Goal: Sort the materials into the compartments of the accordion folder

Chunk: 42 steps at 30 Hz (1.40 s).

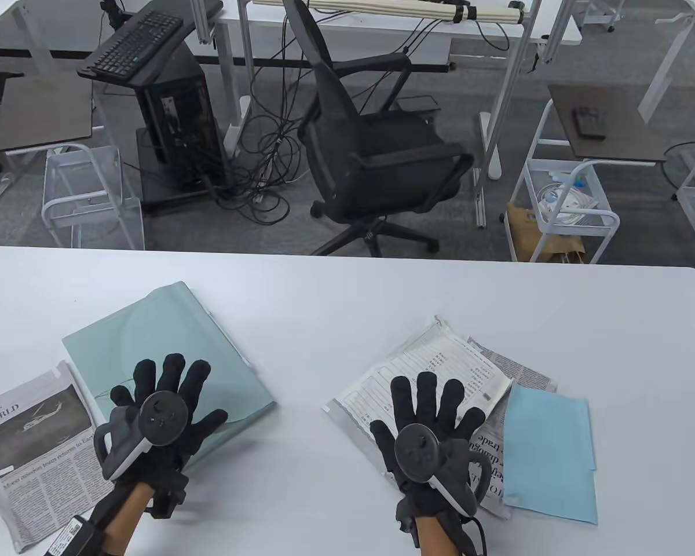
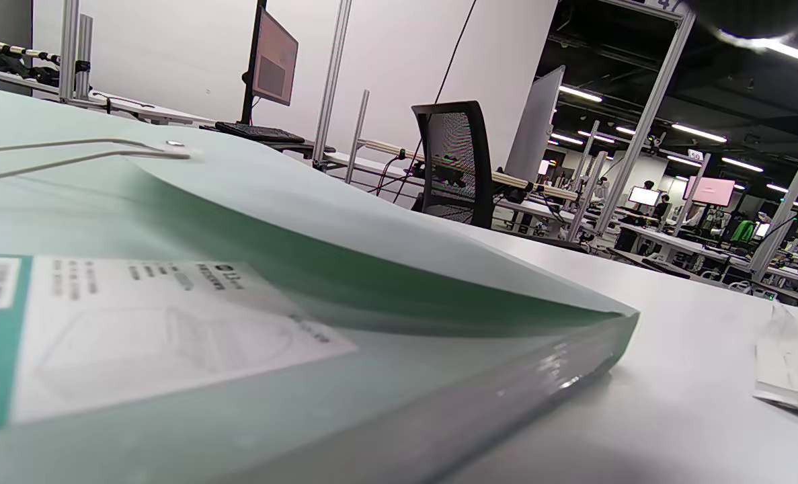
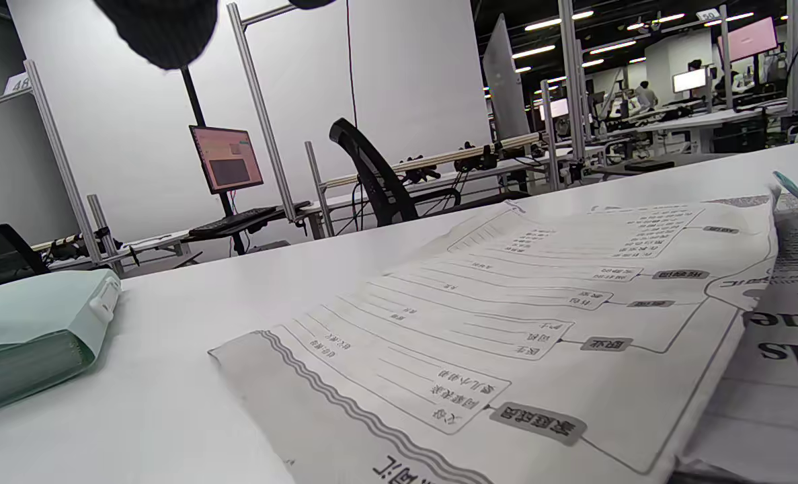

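A pale green accordion folder (image 1: 168,341) lies flat and closed on the white table at left; it fills the left wrist view (image 2: 237,282) and shows at the left edge of the right wrist view (image 3: 29,329). My left hand (image 1: 162,405) rests on its near corner, fingers spread flat. At right lies a printed form sheet (image 1: 434,365), which also shows in the right wrist view (image 3: 540,323), on top of a newspaper sheet (image 1: 515,370) and beside a blue sheet (image 1: 550,452). My right hand (image 1: 434,423) rests on the form, fingers spread flat.
A newspaper page headed WORLD (image 1: 29,440) lies at the table's left near edge, partly under the folder. Beyond the far table edge stand a black office chair (image 1: 376,156), a computer tower (image 1: 179,121) and white wire carts (image 1: 562,208).
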### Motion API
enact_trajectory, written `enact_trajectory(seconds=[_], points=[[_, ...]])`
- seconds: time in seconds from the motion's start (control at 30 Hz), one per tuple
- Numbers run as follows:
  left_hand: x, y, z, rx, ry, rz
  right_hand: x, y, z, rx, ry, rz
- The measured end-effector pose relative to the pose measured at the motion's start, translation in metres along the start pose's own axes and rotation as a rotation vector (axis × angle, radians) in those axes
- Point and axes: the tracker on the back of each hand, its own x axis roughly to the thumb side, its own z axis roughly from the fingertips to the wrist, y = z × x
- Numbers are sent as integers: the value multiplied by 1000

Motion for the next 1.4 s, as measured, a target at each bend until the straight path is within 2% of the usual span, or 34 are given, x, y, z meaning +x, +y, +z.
enact_trajectory(seconds=[0.33,0.47,0.63,0.83,1.0,1.2,1.4], points=[[-11,4,-2,13,61,36,1,1,0,14,-15,-8],[-28,8,-5,11,145,43,-1,1,0,14,-14,-20],[-65,12,-8,-17,300,94,-2,1,0,13,-11,-30],[-101,5,-11,-88,485,100,-1,2,0,23,-16,-25],[-121,-8,-13,-194,602,91,-1,2,0,30,-13,-26],[-128,-20,-14,-295,671,47,0,3,0,34,-14,-21],[-127,-32,-17,-376,675,30,0,3,0,41,-10,-24]])
